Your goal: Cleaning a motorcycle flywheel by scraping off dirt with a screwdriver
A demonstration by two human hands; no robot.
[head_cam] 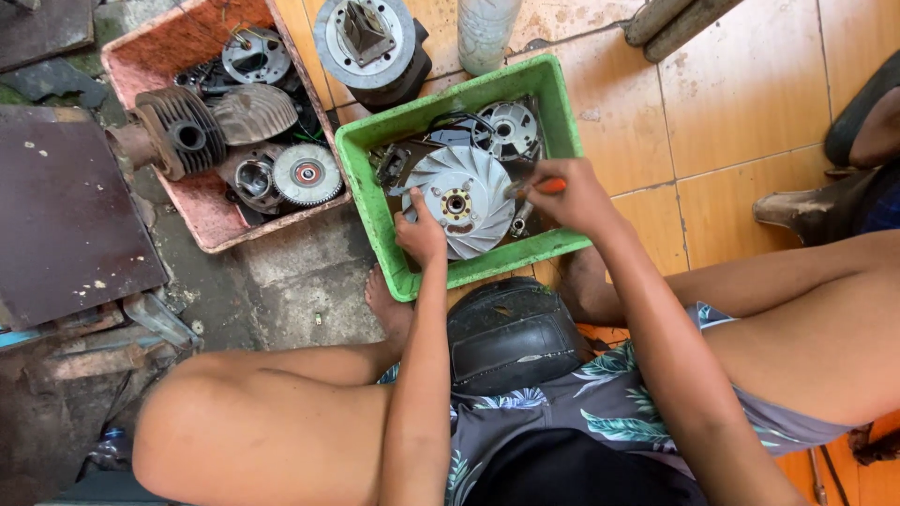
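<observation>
A green plastic tub sits on the floor between my knees. Inside it lies a round silver finned fan wheel with a bolted hub at its centre. My left hand presses on the wheel's lower left edge. An orange-handled tool is gripped in my right hand at the wheel's right side; its tip points toward the wheel. A second round metal part and dark wires lie at the back of the tub.
A pink tub at left holds a finned engine cylinder, a cylinder head and round gears. A round metal engine part and a plastic bottle stand behind. A black seat pad lies under me. A shoe is at right.
</observation>
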